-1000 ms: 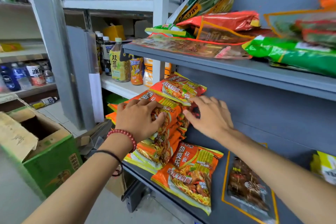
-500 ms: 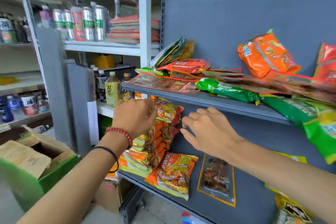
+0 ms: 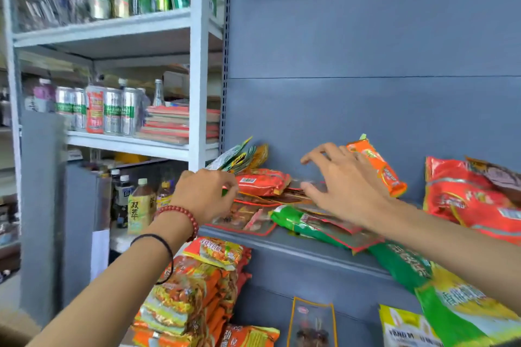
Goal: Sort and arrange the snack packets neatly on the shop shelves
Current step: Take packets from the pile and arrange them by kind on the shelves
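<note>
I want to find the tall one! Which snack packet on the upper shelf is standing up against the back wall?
The slim orange snack packet beside the right hand leans upright against the grey back panel; the red packet and green packet lie flat.

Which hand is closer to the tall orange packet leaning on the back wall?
The right hand. It is spread open right in front of the orange packet, partly covering it. The left hand is far off to the packet's left, at the red packet.

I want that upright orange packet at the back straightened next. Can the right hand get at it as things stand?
Probably yes. The right hand is open and already beside the orange packet, which leans on the back panel; nothing lies between them.
</note>
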